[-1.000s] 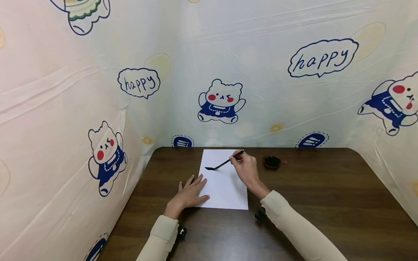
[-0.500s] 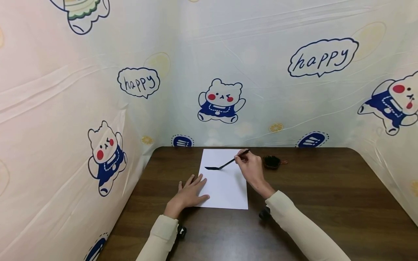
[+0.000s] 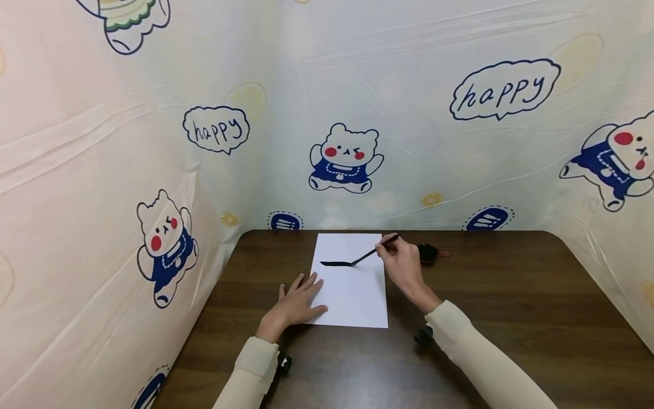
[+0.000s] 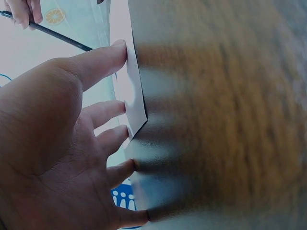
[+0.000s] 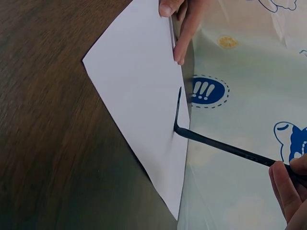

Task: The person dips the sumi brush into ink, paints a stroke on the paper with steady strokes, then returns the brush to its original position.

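A white sheet of paper (image 3: 352, 298) lies on the brown table. My right hand (image 3: 406, 267) pinches a dark paintbrush (image 5: 225, 147) by its handle, which slants up to the right. The brush tip meets the paper at the right end of a black horizontal stroke (image 3: 334, 263) in the sheet's upper half. My left hand (image 3: 293, 304) rests with spread fingers on the paper's left edge. In the left wrist view, its thumb (image 4: 103, 62) and two fingers touch the sheet, while the other fingertips reach the table beyond it.
A small dark ink dish (image 3: 428, 254) stands on the table (image 3: 511, 307) right of the paper, partly hidden behind my right hand. A pale curtain (image 3: 409, 142) printed with bears and "happy" bubbles surrounds the table's back and sides.
My right hand has drawn the brush to the right across the paper, and the black stroke has grown longer behind its tip. The left hand has stayed in place.
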Tool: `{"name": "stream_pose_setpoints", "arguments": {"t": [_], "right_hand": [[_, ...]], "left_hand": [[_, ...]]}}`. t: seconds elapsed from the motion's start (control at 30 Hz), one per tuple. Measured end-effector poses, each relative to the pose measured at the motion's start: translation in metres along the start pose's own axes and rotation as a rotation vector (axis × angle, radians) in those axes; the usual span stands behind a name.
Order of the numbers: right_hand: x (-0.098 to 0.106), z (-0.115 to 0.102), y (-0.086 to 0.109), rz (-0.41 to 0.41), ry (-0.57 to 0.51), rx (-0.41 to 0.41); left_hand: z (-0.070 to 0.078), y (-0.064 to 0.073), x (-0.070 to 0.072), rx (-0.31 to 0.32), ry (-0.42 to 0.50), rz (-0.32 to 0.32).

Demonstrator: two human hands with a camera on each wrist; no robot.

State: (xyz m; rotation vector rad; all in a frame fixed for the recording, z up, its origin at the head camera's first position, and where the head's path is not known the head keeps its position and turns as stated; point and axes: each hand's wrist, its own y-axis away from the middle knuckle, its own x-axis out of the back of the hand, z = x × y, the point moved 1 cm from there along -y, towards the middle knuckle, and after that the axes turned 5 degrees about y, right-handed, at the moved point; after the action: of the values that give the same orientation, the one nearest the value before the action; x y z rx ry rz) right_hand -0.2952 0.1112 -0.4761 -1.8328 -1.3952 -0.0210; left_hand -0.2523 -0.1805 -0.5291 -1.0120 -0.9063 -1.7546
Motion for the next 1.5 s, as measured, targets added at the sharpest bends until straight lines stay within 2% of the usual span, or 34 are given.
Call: {"name": "stream_pose_setpoints", "arguments": {"t": [0.33,0.9,1.5], "right_hand": [[0.012,0.003,0.001,0.022,0.043,0.042],[0.034,0.007,0.002,0.012,0.098,0.04],[0.051,0.013,0.001,0.01,0.149,0.037]], "left_hand": [[0.001,0.001,0.0,0.001,-0.001,0.005],[0.001,0.0,0.0,0.012,0.001,-0.003],[0.001,0.001,0.0,-0.004,-0.007,0.006]]}}
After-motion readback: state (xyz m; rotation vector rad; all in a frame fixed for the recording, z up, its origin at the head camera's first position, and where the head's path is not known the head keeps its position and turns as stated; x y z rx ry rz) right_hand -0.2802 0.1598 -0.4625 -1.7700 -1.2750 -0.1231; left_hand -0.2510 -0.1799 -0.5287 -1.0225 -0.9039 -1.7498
